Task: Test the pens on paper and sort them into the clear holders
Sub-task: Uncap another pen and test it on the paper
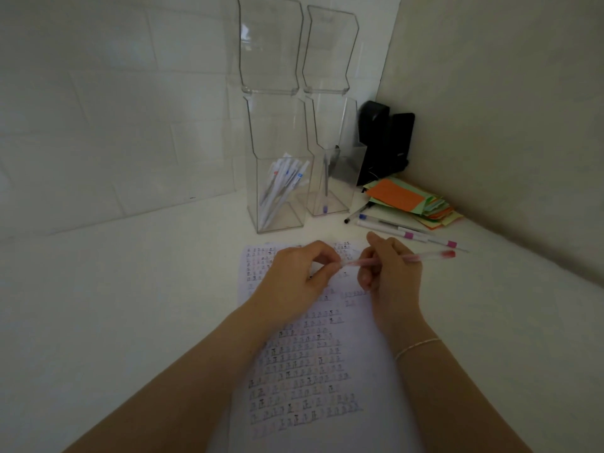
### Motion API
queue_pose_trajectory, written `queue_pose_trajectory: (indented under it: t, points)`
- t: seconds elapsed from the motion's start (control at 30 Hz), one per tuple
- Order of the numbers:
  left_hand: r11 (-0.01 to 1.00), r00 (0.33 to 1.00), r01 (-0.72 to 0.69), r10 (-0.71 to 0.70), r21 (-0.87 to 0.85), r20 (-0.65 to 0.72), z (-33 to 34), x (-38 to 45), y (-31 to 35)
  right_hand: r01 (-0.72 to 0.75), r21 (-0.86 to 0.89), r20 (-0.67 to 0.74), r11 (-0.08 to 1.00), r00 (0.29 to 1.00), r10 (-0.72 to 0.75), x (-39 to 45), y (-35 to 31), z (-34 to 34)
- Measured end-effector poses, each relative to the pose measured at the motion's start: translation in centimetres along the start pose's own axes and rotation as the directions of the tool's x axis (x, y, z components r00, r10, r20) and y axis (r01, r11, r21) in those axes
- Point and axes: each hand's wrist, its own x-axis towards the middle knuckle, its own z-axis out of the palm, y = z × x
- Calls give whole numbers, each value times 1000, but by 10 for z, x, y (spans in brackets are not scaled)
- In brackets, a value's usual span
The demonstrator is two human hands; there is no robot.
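A red-ended clear pen lies level above the test paper, which is covered in rows of small marks. My right hand grips the pen's barrel, and my left hand pinches the clear cap at its left tip. Behind the paper stand two tall clear holders. The left holder contains several white pens; the right holder contains one pen with a purple end. Three loose pens lie on the table to the right of the holders.
A stack of coloured paper slips with an orange sheet on top sits at the back right. A black object stands in the corner behind it. Walls close off the back and right of the white table.
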Motion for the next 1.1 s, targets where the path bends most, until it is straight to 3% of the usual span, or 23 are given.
queue_pose_trajectory:
  t: [0.1,0.3,0.5,0.63,0.7,0.83,1.1]
  points:
    - [998,999,25,-24,-66,21,0,-1,3,3,43,-8,999,1000,-2,2,0,-2]
    - [998,999,-4,7,-56,42,-4,-4,7,-30,-133,92,991,995,42,1,3,1]
    - [971,995,57,-36,-233,90,-5,-6,16,-73,-219,204,973,972,119,-2,-1,3]
    - [927,982,165,-186,-336,-31,-10,-2,18,-248,92,152,964,961,233,2,-12,0]
    - [922,968,203,-239,-331,-73,-11,-1,16,-174,49,92,984,981,169,4,-12,-3]
    - [914,950,238,-289,-329,-116,-10,-1,12,-19,-118,173,993,984,40,-3,-5,1]
    - [917,946,202,-274,-344,-174,-13,-5,15,15,-70,256,997,967,4,-12,-11,7]
